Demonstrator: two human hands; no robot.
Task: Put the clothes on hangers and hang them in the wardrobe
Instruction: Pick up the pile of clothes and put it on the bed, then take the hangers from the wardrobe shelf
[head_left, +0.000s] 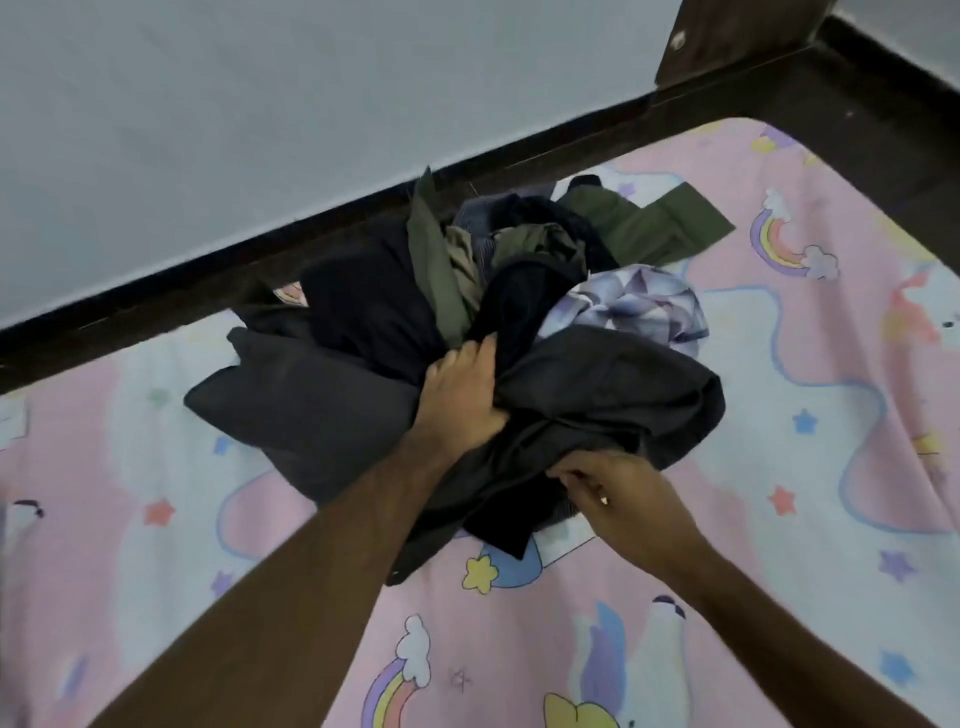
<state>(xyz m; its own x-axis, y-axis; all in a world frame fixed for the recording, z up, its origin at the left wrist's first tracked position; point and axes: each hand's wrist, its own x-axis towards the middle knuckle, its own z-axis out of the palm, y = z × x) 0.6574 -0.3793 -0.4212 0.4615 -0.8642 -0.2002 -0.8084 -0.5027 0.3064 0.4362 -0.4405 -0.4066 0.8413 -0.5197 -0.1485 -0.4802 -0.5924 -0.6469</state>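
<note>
The right hand (618, 491) is the nearer one. It lies at the near edge of the dark grey garment (597, 395), and its fingers (563, 475) are curled and pinch a fold of this cloth. The left hand (462, 400) is a little farther, on the middle of the same garment, with its fingers bent round a bunch of the cloth. The garment lies on top of the pile of clothes (467, 291) on the bed (805, 467), and its long side goes from left to right, across both arms. So I think the cloth must come up and toward the person to leave the pile. Behind are green, black and pale printed pieces, then the dark bed frame (208, 280) and the wall (260, 104). No hanger or wardrobe is visible.
</note>
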